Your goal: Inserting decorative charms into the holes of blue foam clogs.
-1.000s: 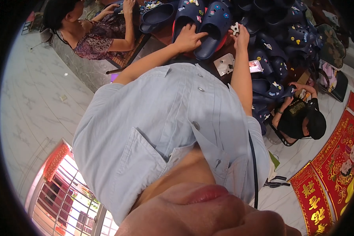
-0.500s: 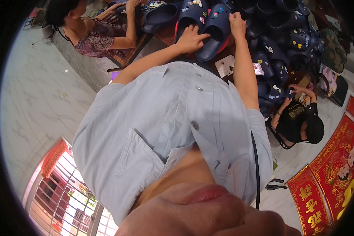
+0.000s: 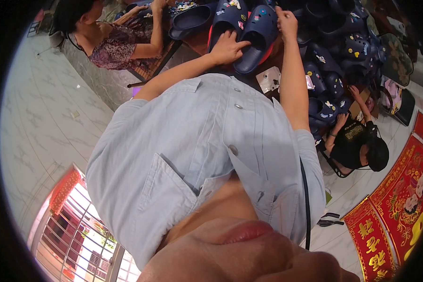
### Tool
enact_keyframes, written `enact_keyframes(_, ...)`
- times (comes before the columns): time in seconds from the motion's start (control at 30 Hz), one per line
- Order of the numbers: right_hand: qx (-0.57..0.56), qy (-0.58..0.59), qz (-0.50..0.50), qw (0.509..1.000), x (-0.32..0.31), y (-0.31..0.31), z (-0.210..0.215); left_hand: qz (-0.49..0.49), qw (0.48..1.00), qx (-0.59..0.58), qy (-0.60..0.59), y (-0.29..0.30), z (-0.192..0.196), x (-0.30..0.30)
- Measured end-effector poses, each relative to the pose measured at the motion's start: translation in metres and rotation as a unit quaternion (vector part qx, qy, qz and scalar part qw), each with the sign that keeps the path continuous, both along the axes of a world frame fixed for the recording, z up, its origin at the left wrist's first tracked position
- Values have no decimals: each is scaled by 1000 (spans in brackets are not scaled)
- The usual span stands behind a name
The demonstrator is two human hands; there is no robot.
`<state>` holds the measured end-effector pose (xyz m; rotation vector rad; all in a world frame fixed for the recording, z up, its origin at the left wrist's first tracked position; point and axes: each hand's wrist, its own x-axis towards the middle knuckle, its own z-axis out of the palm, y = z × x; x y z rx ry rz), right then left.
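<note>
Two dark blue clogs with colourful charms on their toes lie side by side before me, the left clog [image 3: 229, 18] and the right clog [image 3: 259, 33]. My left hand [image 3: 226, 49] is at the heel end of the left clog, its fingers hooked into the foot opening. The thumb stretches across to the right clog's heel. Just beside the right clog's toe, my right hand [image 3: 287, 24] is raised with curled fingers and the forefinger tip upward. Whatever its fingertips pinch, if anything, is too small to tell. Something red shows beneath the clogs.
Another blue clog [image 3: 191, 21] lies to the left, near a co-worker [image 3: 122, 42]. A heap of decorated clogs [image 3: 326, 61] fills the right side, where a second co-worker [image 3: 357, 136] in black sits. A white card [image 3: 268, 80] lies near my right forearm.
My right hand has come off the right clog's toe edge and moved slightly right and away. My left hand stays in place. The co-worker in black has moved their hands among the clogs.
</note>
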<state>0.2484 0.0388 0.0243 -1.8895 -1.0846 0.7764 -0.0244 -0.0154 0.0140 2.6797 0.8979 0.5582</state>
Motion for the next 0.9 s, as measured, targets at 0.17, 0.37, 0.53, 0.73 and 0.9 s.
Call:
enact_keyframes(0.17, -88, -396, 60, 912, -72, 18, 41, 12, 1000, -17, 4, -1, -5, -5)
enact_keyframes(0.37, -49, -408, 131, 902, -63, 23, 24, 13, 1000, -19, 2, -1, -7, -3)
enact_keyframes(0.53, 6, 129, 95, 987, -8, 22, 9, 15, 1000, -16, -2, -1, -6, -2)
enact_keyframes(0.73, 36, 385, 85, 918, -15, 4, 13, 18, 1000, -20, 1, -1, -4, -6)
enact_keyframes(0.9, -92, -310, 150, 934, -72, 4, 45, 27, 999, -23, 17, -2, -6, -10)
